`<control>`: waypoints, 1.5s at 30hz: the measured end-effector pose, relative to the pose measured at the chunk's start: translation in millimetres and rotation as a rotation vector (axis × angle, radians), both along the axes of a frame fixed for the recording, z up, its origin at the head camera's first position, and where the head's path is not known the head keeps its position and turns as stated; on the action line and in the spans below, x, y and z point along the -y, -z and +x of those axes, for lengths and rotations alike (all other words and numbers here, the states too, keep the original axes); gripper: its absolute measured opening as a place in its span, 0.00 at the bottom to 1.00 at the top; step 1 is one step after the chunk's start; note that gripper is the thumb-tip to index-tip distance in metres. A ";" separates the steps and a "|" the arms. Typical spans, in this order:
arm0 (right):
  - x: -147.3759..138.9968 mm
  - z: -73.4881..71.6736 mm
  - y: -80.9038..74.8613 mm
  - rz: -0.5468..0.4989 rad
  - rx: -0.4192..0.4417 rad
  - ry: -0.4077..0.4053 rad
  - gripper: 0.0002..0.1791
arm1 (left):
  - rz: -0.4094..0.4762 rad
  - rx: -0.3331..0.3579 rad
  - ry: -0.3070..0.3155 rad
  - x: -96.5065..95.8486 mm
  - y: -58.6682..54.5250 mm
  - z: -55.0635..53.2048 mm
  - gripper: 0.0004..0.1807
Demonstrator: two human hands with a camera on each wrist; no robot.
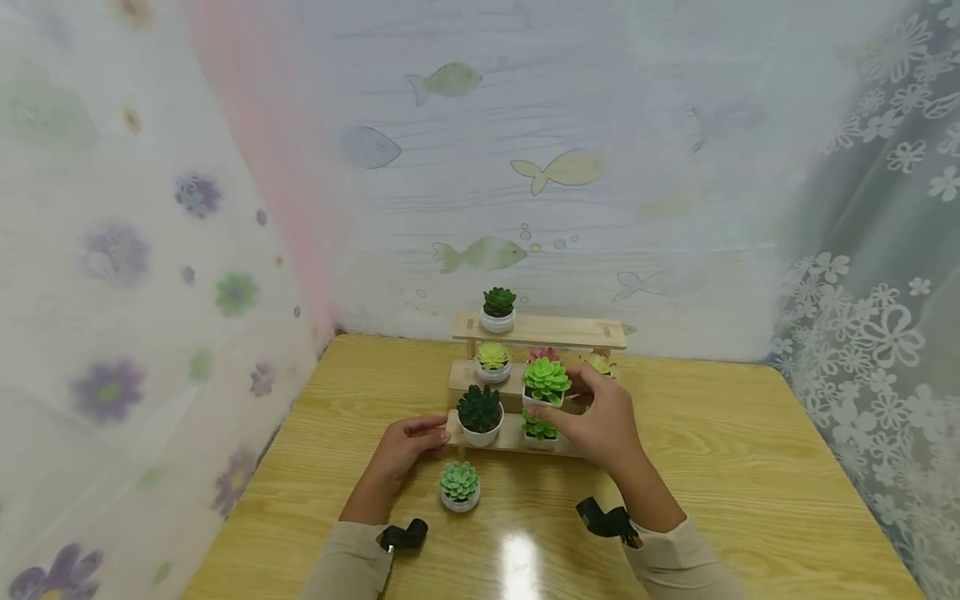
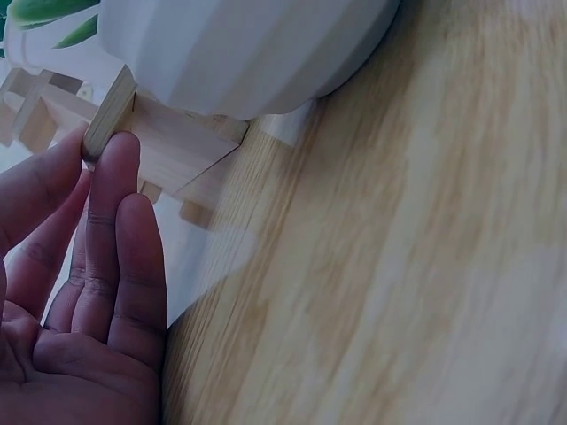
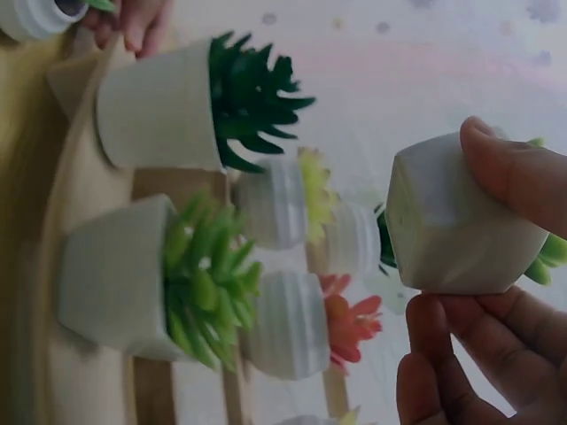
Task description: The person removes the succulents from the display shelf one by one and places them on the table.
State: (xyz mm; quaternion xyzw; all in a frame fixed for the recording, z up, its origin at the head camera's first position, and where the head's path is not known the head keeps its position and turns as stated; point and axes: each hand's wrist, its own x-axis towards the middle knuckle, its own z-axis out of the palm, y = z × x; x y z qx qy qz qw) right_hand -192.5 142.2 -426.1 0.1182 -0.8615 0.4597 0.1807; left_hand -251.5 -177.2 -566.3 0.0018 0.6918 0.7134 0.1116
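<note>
My right hand point(image 1: 603, 421) grips a bright green potted succulent point(image 1: 546, 379) by its white pot, thumb on one side and fingers on the other. In the right wrist view that angular pot point(image 3: 461, 221) is held off the shelf. My left hand point(image 1: 401, 454) pinches the left end of the lowest board of a three-tier wooden plant stand point(image 1: 543, 327); the left wrist view shows thumb and fingers on the board's end point(image 2: 111, 115). On that board sit a dark green succulent point(image 1: 480, 410) and another light green succulent point(image 3: 208, 283), partly hidden behind the held one in the head view.
A yellow-green succulent point(image 1: 492, 358), a red one point(image 3: 353, 320) and another yellowish one point(image 1: 600, 364) stand on the middle tier. A dark green plant point(image 1: 499, 302) sits on the top tier. One pale green succulent point(image 1: 459, 482) stands on the wooden table point(image 1: 750, 467) in front.
</note>
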 end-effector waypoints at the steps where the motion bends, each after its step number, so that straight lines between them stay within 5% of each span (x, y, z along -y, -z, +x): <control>1: 1.2 3.4 3.6 -0.002 0.006 0.003 0.32 | -0.001 0.001 0.002 -0.1 -0.2 0.2 0.24; 10: 11.3 36.0 33.3 -0.066 0.122 0.018 0.35 | 0.010 0.018 0.021 -1.6 1.9 1.5 0.25; 18: 25.5 48.2 60.2 -0.165 0.234 0.002 0.35 | -0.002 -0.005 0.006 -0.4 2.0 1.1 0.24; 34: 45.0 49.2 122.6 -0.178 0.414 -0.103 0.35 | 0.002 0.011 -0.007 5.0 2.4 0.6 0.25; 41: 45.9 49.9 132.5 -0.223 0.450 -0.084 0.35 | 0.005 0.010 0.011 1.7 1.1 0.3 0.25; 45: 47.2 51.3 132.8 -0.144 0.426 -0.073 0.36 | 0.022 0.010 0.014 1.1 1.3 0.4 0.25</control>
